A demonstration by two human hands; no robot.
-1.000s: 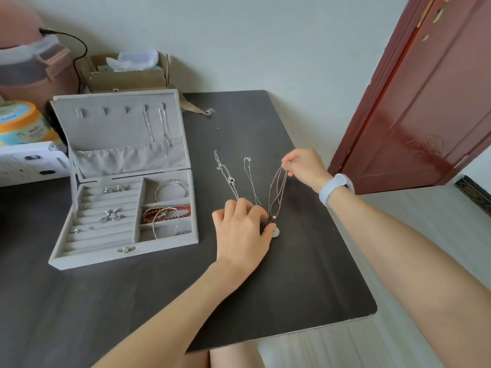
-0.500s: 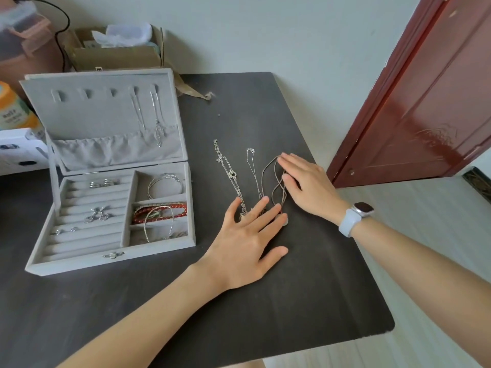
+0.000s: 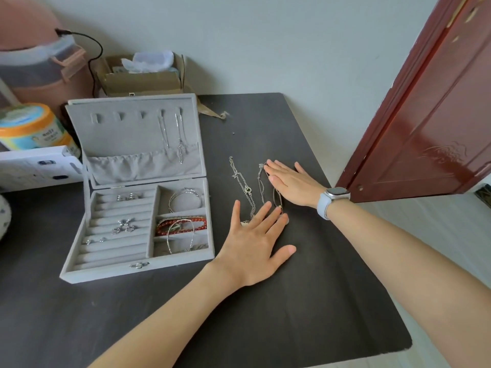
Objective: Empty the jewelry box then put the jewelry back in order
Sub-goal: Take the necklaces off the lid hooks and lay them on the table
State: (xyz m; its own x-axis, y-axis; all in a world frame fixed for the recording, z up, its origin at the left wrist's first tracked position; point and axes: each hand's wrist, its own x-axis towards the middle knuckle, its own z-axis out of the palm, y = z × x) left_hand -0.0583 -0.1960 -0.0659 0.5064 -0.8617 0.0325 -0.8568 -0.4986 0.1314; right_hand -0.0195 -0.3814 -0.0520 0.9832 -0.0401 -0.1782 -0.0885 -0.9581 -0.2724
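Right of the open grey velvet jewelry box [image 3: 138, 227], both the left hand [image 3: 255, 243] and right hand [image 3: 289, 181] lie flat, fingers straight, on thin silver chain necklaces [image 3: 245, 187], which look light, limp and tangle-prone, best pinched at the clasp.

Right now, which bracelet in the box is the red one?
The red beaded bracelet lies in the middle right compartment of the jewelry box. The silver bangle sits in the compartment behind it; a thin silver one overlaps its front.
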